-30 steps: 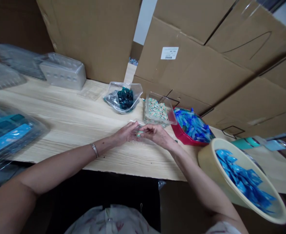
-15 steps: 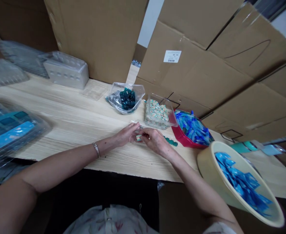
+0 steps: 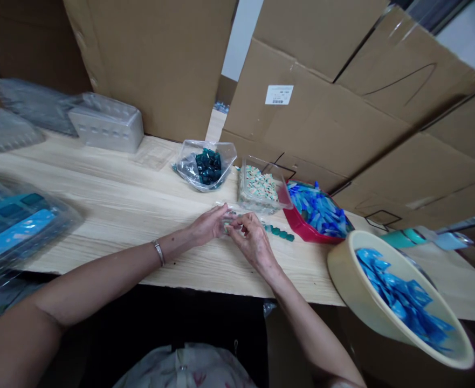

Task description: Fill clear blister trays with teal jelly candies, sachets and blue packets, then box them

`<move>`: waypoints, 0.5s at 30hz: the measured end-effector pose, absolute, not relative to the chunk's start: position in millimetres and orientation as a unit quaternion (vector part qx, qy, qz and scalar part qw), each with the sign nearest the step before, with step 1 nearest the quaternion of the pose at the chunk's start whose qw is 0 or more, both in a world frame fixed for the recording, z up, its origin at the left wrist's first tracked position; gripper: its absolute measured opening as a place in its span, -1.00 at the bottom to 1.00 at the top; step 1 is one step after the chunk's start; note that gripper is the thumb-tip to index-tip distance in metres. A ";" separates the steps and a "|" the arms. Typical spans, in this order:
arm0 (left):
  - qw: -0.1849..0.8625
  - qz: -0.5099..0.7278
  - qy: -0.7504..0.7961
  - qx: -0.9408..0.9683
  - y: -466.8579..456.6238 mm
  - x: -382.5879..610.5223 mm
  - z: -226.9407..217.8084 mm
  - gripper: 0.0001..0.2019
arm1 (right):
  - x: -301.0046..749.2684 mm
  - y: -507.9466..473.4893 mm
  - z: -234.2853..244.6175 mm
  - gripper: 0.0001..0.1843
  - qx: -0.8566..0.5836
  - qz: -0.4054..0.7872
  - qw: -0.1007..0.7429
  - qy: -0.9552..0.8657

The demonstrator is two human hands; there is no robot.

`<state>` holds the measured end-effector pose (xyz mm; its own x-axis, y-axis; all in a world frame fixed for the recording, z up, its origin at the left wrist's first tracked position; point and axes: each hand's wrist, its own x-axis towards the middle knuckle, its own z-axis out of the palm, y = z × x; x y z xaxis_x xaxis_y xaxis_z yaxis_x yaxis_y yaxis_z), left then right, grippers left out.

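My left hand (image 3: 205,226) is closed around a small clear plastic tray (image 3: 223,220), its thumb along the far edge. Over the tray, my right hand (image 3: 253,237) is closed in a pinch, its fingertips at the tray's inside. A bit of pale and green shows by those fingertips, but what they hold is too small to make out. Just right of the right hand, a row of teal pieces (image 3: 281,233) lies on the table. Beyond the hands stand a clear box (image 3: 243,200) of small pale-and-teal pieces and a clear bag (image 3: 185,164) of dark teal pieces.
A red tray (image 3: 297,230) of blue pieces stands to the right, beside a cream tub (image 3: 342,275) of blue packets at the table edge. Teal-and-blue plastic packs (image 3: 19,221) lie left. Clear plastic trays (image 3: 108,129) stand behind, before cardboard boxes (image 3: 152,64).
My right hand has shifted slightly left, its fingertips now further into the tray. The left hand keeps its hold. The whole view has shifted a little.
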<state>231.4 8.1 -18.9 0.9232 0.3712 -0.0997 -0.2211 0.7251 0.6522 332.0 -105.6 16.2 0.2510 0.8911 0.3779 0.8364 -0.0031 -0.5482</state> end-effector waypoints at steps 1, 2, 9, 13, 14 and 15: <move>0.922 0.160 0.112 0.333 7.6 231.0 -18.1 -0.79 | 330.6 -105.9 15.6 -0.97 -0.709 0.032 0.354 -0.609; 0.922 0.161 0.111 0.334 6.7 230.5 -16.9 -0.79 | 329.1 -106.1 14.9 -0.96 -0.713 0.026 0.351 -0.607; 0.910 0.142 0.111 0.373 3.0 227.5 -7.0 -0.77 | 349.8 -105.8 34.7 -0.79 -0.730 0.006 0.312 -0.609; 0.892 0.133 0.163 0.399 6.2 229.2 -9.6 -0.78 | 416.9 -94.4 67.7 -0.71 -0.798 -0.124 0.304 -0.505; 0.889 0.129 0.168 0.405 6.6 229.5 -10.0 -0.78 | 438.4 -91.2 73.7 -0.74 -0.812 -0.154 0.300 -0.476; 0.887 0.125 0.171 0.409 6.6 229.6 -9.9 -0.78 | 460.2 -88.8 77.8 -0.76 -0.830 -0.162 0.286 -0.450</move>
